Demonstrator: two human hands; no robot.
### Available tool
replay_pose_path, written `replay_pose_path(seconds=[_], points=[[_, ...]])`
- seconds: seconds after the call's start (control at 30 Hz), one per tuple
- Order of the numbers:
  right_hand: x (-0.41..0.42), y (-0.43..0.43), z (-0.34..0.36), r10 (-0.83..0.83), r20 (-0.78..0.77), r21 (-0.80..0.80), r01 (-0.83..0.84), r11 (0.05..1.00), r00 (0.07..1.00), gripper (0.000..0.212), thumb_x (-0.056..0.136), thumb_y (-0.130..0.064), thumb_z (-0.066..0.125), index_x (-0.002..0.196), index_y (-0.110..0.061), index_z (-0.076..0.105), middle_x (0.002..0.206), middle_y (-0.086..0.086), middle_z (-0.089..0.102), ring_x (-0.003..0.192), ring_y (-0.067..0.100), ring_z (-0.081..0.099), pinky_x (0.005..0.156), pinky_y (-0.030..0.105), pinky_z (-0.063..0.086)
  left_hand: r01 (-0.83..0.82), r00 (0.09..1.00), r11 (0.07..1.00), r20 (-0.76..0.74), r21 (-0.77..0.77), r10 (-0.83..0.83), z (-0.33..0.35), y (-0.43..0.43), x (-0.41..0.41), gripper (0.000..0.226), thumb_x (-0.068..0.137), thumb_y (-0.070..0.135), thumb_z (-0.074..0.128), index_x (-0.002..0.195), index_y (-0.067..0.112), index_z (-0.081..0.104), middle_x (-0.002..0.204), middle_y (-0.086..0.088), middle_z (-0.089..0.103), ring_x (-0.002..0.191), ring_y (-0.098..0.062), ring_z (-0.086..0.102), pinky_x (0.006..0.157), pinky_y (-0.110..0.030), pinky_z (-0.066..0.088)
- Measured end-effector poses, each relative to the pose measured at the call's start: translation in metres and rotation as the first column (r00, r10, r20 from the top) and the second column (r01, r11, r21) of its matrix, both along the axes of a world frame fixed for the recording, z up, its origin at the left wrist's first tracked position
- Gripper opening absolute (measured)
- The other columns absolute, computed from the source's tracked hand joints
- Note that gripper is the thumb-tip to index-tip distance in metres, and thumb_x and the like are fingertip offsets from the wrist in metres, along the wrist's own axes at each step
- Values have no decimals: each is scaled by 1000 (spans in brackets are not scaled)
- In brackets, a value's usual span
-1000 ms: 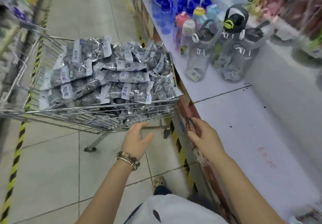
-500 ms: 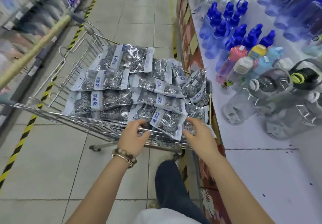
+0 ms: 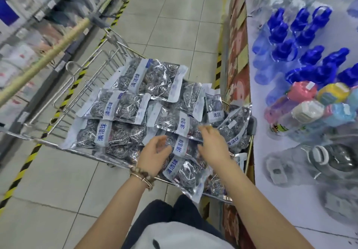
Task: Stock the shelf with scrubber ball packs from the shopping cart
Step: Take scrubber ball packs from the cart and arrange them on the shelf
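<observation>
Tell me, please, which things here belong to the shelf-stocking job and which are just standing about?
Part of the job:
- scrubber packs, piled in the cart
- cart
- shelf, bare at the near end
- left hand and right hand, both open over the near packs

Just there:
- blue bottles
- pastel bottles
- clear jugs
- bracelets

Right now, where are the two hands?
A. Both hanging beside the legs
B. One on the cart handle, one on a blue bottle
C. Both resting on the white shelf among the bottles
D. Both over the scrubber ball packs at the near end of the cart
D: the left hand and the right hand are both spread open over the scrubber ball packs piled in the shopping cart, neither closed on one yet.
</observation>
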State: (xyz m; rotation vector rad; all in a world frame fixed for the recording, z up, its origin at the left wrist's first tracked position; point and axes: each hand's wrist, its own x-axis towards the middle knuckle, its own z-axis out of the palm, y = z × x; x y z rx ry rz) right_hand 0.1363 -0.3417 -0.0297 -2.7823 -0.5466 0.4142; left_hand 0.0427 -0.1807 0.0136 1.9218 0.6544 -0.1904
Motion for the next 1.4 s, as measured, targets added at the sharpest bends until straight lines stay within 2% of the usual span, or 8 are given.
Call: replay_pose_path(seconds=[0.2, 0.33, 0.47, 0.6, 0.7, 0.8, 0.97, 1.4], points=[[16, 7, -12, 39, 48, 23, -40, 999, 998, 46, 95, -21, 53, 140, -21, 43, 137, 5, 52, 123, 25, 49, 92, 42, 51, -86, 992, 989, -101, -122, 74, -5, 1, 17, 46, 84, 18, 62, 127, 18, 46, 121, 2, 57, 102, -10, 55, 88, -30, 50], [13, 11, 9, 23, 153, 183, -52, 982, 988, 38, 96, -26, 52, 133, -21, 53, 94, 3, 68, 85, 24, 62, 64, 35, 53, -242, 966, 919, -165, -310, 198, 0, -2, 29, 61, 85, 16, 60, 138, 13, 32, 111, 2, 56, 92, -10, 58, 77, -25, 52], [-2, 29, 35, 10, 432, 292, -150, 945, 902, 18, 74, -20, 79, 92, -17, 75, 64, -1, 67, 51, 17, 60, 42, 23, 45, -433, 899, 659, -243, -615, 365, 3, -2, 43, 69, 79, 24, 66, 139, 14, 33, 120, -10, 56, 107, -23, 57, 88, -42, 51], [-29, 49, 25, 114, 475, 316, -290, 903, 872, 11, 76, -22, 71, 83, -16, 76, 77, 6, 71, 59, 25, 62, 45, 31, 51, -642, 745, 437, -379, -630, 549, 1, 7, 57, 59, 65, 29, 78, 112, 9, 50, 97, -12, 64, 86, -31, 65, 76, -46, 53], [-45, 58, 15, 189, 466, 254, -335, 907, 864, 26, 63, -18, 83, 88, -15, 76, 87, 10, 72, 64, 27, 64, 47, 27, 50, -705, 708, 571, -363, -421, 606, -3, 12, 54, 54, 69, 37, 77, 105, 8, 50, 93, -6, 62, 84, -25, 62, 79, -42, 51], [-44, 57, 25, 304, 394, 244, -418, 875, 867, 30, 80, -37, 56, 93, -19, 75, 97, 6, 72, 73, 23, 66, 52, 27, 54, -645, 758, 662, -206, -383, 619, 2, 20, 51, 30, 79, 22, 70, 102, 10, 54, 87, 0, 60, 73, -13, 56, 61, -28, 45], [-7, 42, 34, 68, -183, 345, -1, 939, 981, 47, 90, -53, 46, 124, -23, 59, 127, -1, 58, 111, 15, 54, 95, 37, 47, -595, 791, 699, -133, -396, 598, 5, 46, 43, 36, 75, 25, 73, 103, 16, 52, 99, -1, 62, 85, -18, 59, 82, -37, 46], [37, 50, -19, -99, -533, 18, 128, 992, 840, 90, 67, -62, 73, 137, -17, 39, 132, 2, 54, 112, 23, 56, 88, 37, 49, -556, 830, 762, -165, -333, 533, -3, 68, 15, 14, 77, 25, 70, 80, 26, 56, 88, 2, 64, 89, -22, 61, 81, -39, 49]])
